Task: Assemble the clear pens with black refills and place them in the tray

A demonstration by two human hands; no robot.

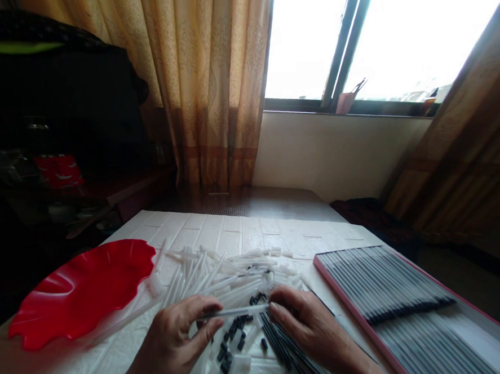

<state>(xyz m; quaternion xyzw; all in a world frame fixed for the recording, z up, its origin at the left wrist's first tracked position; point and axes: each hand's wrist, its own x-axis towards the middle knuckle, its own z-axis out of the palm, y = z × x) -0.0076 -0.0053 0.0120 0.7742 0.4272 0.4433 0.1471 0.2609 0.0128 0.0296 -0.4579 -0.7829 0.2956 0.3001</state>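
My left hand (178, 335) and my right hand (304, 322) hold a thin translucent plastic tube (245, 310) level between them, each pinching one end. A dark piece shows at the left end, partly hidden by my fingers. Beneath the tube lie small black caps (241, 342), scattered on the white table. Thin black rods (280, 343) lie in a bundle under and beside my right hand. Behind both hands spreads a loose heap of clear tubes (196, 275).
To the right lies a pink-edged tray (345, 294) with rows of grey tubes with black ends. A red wavy-rimmed plate (87, 287) stands at the left of the white brick-patterned table (231, 233). Farther back are a curtain (210, 88) and a window.
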